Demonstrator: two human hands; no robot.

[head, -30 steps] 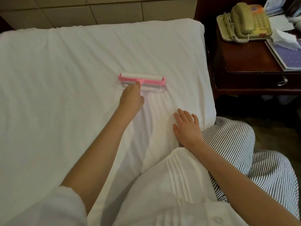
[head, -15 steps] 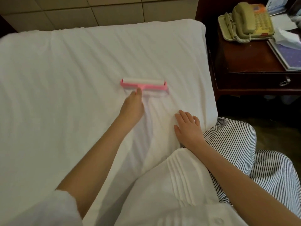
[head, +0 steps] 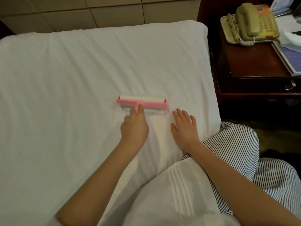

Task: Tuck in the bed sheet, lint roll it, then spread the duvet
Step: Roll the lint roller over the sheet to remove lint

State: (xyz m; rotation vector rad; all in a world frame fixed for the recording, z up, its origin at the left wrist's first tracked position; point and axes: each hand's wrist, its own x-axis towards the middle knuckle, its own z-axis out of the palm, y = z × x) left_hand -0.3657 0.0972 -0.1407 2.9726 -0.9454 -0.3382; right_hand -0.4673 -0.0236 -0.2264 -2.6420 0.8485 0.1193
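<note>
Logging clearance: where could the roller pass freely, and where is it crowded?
Free: the white bed sheet left of the pink-framed lint roller, and between it and the tiled wall. Crowded: the near right, where the left hand grips the handle beside the flat right hand; the dark wooden nightstand carries a beige corded telephone.

No text could be read. The phone [head: 250, 23] at far right carried an orange label and pale keys, all too blurred to make out. The purple booklet [head: 291, 61] beside it showed only faint, illegible marks.
</note>
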